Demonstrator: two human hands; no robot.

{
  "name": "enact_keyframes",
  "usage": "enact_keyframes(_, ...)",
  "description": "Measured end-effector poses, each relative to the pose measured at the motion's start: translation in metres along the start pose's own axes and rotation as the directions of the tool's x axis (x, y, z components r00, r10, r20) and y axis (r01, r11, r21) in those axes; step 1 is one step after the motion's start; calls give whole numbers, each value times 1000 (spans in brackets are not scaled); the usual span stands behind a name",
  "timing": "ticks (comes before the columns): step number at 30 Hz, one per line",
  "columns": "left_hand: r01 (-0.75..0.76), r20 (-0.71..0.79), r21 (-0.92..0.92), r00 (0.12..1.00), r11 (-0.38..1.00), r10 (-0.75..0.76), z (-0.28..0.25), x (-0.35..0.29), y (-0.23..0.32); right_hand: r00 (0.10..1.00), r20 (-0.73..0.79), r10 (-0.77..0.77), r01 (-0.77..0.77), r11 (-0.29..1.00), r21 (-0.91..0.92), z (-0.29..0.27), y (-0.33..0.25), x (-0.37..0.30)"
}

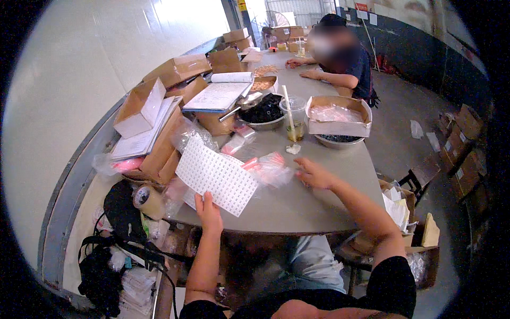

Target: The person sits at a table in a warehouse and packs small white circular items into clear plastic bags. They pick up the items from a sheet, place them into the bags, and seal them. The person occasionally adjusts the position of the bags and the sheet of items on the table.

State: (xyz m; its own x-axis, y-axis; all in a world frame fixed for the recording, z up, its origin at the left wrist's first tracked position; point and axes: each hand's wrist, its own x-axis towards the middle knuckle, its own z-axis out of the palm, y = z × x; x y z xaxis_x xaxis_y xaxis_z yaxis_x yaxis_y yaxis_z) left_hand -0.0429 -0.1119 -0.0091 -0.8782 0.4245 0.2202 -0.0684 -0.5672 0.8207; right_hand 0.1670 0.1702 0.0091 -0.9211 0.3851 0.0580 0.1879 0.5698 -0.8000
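Note:
My left hand (pixel 209 214) grips the lower edge of a white label sheet (pixel 215 173) printed with rows of small marks. The sheet is tilted up above the table's near left part. A pile of clear plastic bags with red-pink parts (pixel 271 169) lies just to its right, partly behind the sheet. My right hand (pixel 314 174) is over the table at the right end of those bags, its fingers apart with nothing visible in them. A crumpled white tissue (pixel 292 149) lies just beyond it.
A plastic cup with a straw (pixel 296 118) stands ahead, beside a white box of small clear bags (pixel 334 127) resting on a metal bowl. Another bowl holds black pieces (pixel 263 110). Cartons and papers (pixel 139 114) crowd the left. Another person (pixel 342 61) sits at the far right side.

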Motion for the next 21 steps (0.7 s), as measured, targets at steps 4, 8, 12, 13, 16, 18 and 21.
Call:
enact_keyframes(4, 51, -46, -52, 998, 997, -54, 12, -26, -3, 999, -26, -37, 31, 981, -189, 19, -16, 47)
enact_keyframes(8, 74, -93, -105, 992, 992, -84, 17, -46, 3, 995, -70, -69, 17, 818, -575, 50, -31, 80)
enact_keyframes(12, -27, -44, 271, 998, 962, 41, -41, -59, 6, 995, 50, -90, 100, 719, -688, 75, -29, 54)
enact_keyframes(13, -34, -38, 358, 998, 933, 51, -53, -62, 8, 987, 74, -146, 155, 687, -710, 76, -31, 37)
enact_keyframes(16, 0, -47, 420, 999, 907, 22, -69, -81, 6, 975, 201, -95, 209, 700, -683, 68, -36, -17)
enact_keyframes(18, 36, -68, 412, 998, 910, -9, -68, -94, 1, 979, 201, -43, 174, 692, -700, 54, -40, -46)
enact_keyframes(21, 122, -68, 184, 991, 975, -111, -39, -115, -2, 989, 65, -134, 139, 670, -729, 47, -27, -71)
